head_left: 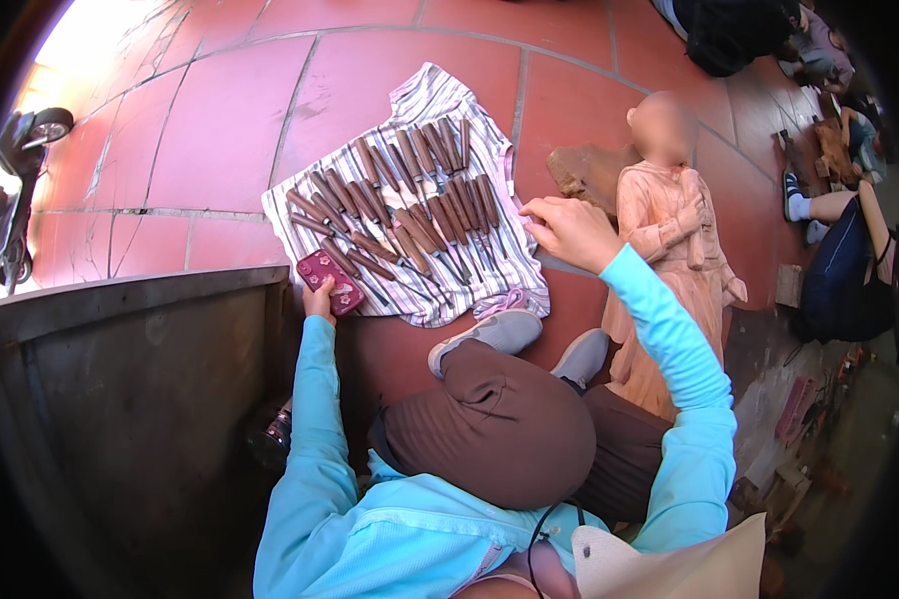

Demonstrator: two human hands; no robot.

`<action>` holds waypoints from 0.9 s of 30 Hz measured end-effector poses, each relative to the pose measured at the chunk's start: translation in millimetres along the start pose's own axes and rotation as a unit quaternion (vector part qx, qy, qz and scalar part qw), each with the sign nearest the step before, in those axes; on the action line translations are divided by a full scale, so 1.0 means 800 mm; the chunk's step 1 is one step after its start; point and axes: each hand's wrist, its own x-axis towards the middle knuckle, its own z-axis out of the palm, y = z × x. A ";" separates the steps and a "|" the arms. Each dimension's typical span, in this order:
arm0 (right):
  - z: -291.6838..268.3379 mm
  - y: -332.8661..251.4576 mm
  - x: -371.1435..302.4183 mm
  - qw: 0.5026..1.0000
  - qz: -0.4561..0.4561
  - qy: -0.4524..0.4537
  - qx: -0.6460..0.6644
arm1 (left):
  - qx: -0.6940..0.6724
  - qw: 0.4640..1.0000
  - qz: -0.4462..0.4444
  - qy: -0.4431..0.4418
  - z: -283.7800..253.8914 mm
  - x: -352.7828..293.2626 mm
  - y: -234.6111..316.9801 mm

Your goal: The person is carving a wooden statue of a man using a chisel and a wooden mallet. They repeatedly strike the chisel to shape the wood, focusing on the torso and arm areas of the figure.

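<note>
Beige flap (674,561) cropped; L hand (319,299) grips red case (336,274); R hand (574,230) grip unclr.

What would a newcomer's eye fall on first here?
Likely the rows of brown-handled tools spread on a striped cloth near the centre. Next, the pale carved figure to their right, beyond the right hand. Then the flowered red phone case in the left hand.

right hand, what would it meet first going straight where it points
The right hand would probably meet the edge of the striped shirt first, then the wooden tool handles, though its height above them is unclear.
</note>
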 end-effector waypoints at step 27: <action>-0.345 -0.303 -0.491 0.926 0.124 0.306 -0.183 | -0.158 0.498 0.778 -0.350 0.283 -0.563 0.405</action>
